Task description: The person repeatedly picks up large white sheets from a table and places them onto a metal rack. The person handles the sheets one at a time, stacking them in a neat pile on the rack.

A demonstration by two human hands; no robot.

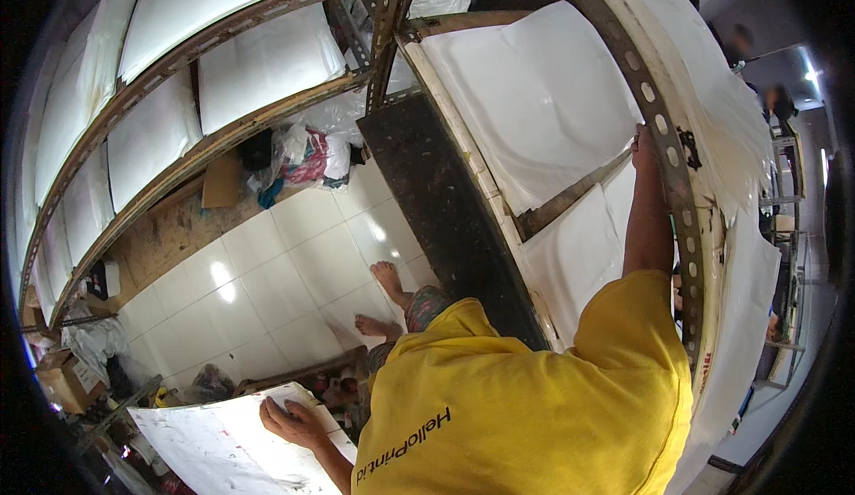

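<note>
While the camera looks down past a yellow shirt (pixel 525 406), the far left is filled by metal racking (pixel 178 58) whose shelves carry flat white stacks of sheets (pixel 258 72). Below it lies a white tiled floor (pixel 267 272), with a heap of plastic bags and cloth (pixel 307 152) against the rack's foot and cardboard boxes (pixel 67 375) at the near left edge. Near the lower edge the left hand (pixel 289 422) lies flat, fingers spread and released, pressing on a white sheet (pixel 223 446) that rests on a counter. Two bare feet (pixel 389 303) stand on the tiles just right of it. Further right a dark panel (pixel 445 219) runs up beside a shelf of large white sheets (pixel 534 94). The right hand (pixel 643 147) reaches far up to the slotted metal upright (pixel 672 156); its fingers touch the upright's edge beside the white sheets, but whether they are clenched around it cannot be told. More white sheets (pixel 744 317) hang at the far right.
</note>
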